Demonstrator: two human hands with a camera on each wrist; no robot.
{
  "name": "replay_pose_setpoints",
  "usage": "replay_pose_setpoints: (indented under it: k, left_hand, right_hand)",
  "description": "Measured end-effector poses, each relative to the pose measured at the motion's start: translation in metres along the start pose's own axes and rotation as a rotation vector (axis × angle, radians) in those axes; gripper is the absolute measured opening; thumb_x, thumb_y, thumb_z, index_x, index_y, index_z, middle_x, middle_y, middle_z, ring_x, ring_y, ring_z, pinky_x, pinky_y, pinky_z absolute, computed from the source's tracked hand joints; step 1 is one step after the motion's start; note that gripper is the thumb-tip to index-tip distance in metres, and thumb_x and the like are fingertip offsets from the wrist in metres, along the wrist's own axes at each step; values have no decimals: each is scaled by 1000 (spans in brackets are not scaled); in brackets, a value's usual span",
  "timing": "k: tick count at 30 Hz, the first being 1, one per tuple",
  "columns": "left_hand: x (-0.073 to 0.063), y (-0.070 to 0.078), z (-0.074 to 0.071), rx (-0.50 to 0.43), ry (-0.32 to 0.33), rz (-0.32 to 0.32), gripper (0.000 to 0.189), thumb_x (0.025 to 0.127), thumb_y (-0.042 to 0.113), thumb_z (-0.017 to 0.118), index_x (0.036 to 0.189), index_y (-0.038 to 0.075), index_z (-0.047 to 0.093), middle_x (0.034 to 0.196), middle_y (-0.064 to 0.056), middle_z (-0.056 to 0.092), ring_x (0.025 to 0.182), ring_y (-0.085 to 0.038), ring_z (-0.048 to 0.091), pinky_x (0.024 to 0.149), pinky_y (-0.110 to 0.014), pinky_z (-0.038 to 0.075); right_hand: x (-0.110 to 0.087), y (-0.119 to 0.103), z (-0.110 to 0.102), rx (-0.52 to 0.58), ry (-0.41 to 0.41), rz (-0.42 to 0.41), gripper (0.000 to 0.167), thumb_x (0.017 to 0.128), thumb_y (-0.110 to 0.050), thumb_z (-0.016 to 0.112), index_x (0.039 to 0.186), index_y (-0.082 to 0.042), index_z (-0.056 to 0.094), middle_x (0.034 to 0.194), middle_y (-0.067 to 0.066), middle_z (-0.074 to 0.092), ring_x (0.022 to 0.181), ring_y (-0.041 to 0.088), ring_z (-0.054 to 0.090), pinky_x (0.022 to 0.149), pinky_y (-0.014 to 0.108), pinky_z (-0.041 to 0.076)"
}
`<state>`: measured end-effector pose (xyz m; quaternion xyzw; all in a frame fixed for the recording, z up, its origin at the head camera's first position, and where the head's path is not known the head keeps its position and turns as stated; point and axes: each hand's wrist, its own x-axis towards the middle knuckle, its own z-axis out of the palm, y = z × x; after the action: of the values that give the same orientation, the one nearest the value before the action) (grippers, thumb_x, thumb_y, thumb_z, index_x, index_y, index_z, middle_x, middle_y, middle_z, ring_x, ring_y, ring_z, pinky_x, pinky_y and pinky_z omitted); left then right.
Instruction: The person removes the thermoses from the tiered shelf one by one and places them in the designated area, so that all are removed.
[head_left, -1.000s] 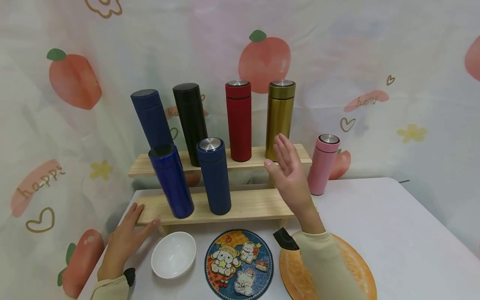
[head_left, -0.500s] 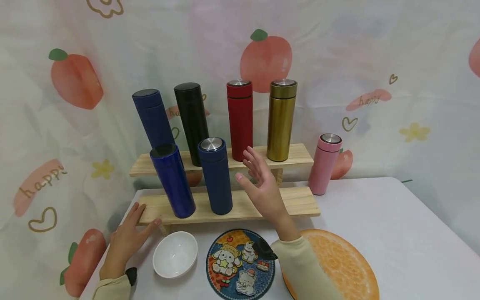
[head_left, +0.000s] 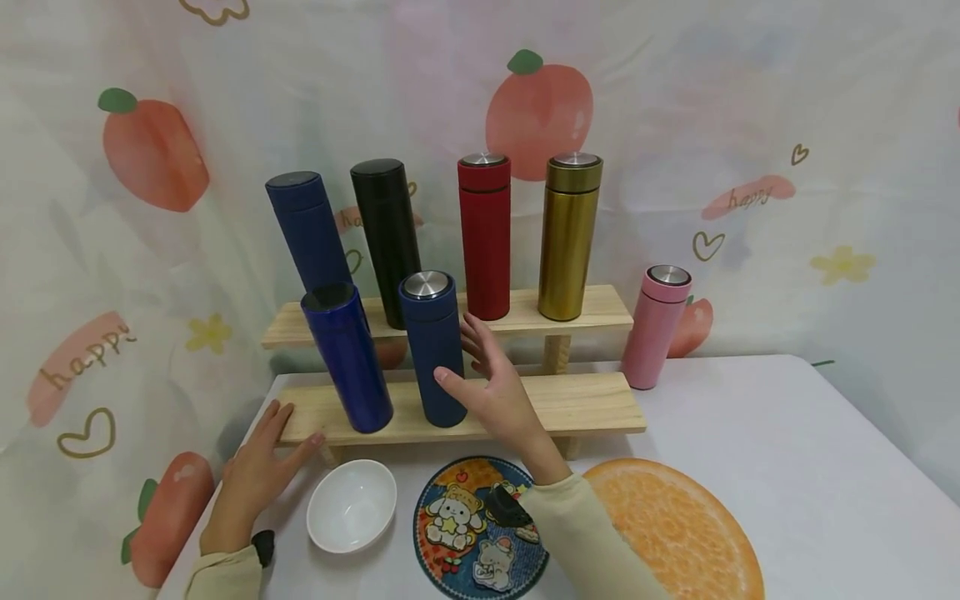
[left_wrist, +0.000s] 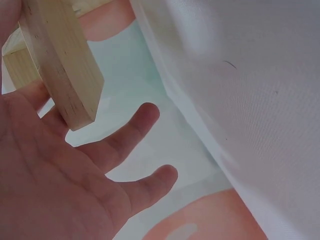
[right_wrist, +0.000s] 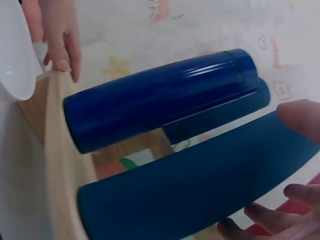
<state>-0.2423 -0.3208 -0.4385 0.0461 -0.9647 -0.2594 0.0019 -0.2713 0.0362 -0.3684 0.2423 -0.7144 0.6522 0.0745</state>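
Note:
A dark blue matte thermos [head_left: 433, 350] with a steel-topped lid stands on the lower board of a wooden two-tier shelf [head_left: 585, 404]. My right hand [head_left: 498, 396] is at its right side, thumb across its front and loosely spread fingers behind; in the right wrist view the thumb [right_wrist: 302, 117] overlaps the bottle and the fingertips lie along its other edge. My left hand [head_left: 255, 471] holds the left end of the lower board, thumb at the front edge. In the left wrist view two fingers reach behind the wood [left_wrist: 62, 65] and two extend past it. A glossy blue thermos [head_left: 348, 358] stands left of the matte one.
On the upper board stand a navy thermos [head_left: 307, 225], a black one [head_left: 386, 242], a red one [head_left: 485, 242] and a gold one [head_left: 572, 242]. A pink thermos [head_left: 655, 333] stands right of the shelf. In front are a white bowl [head_left: 351, 507], a cartoon mat [head_left: 442, 546] and an orange-slice mat [head_left: 675, 517].
My right hand has moved left and down, from in front of the gold thermos to the matte blue one. The left hand stays at the shelf's end.

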Motion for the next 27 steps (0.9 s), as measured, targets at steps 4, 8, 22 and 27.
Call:
replay_pose_setpoints:
  k: [4,8,22,27]
  left_hand:
    - [-1,0,-1,-2,-5,-2,101,103,68,57,169,2,21,177,-24,6,153,-61,20,110,-85,19]
    - [-1,-1,-1,-11,-2,1,100,103,67,57,169,2,22,177,-24,6,154,-60,18,111,-85,17]
    - [1,-1,1,-9,33,41,98,104,65,58,168,-1,25,176,-27,10,155,-58,20,115,-82,20]
    - [1,-1,1,-12,34,47,98,104,65,58,167,-2,25,175,-28,10,154,-58,20,116,-80,21]
  right_hand:
    - [1,8,6,11,-34,56,86,101,-24,73,171,-14,25,173,13,32,157,37,33,125,61,28]
    - [2,16,8,31,-57,99,85,102,-24,73,170,-10,24,172,18,31,157,41,31,124,64,26]
    - [7,37,12,44,-58,137,81,102,-18,73,168,-6,28,163,23,43,147,46,45,118,64,38]
    - [6,42,14,9,-36,152,81,101,-18,76,167,-5,32,161,24,47,144,46,48,115,64,43]
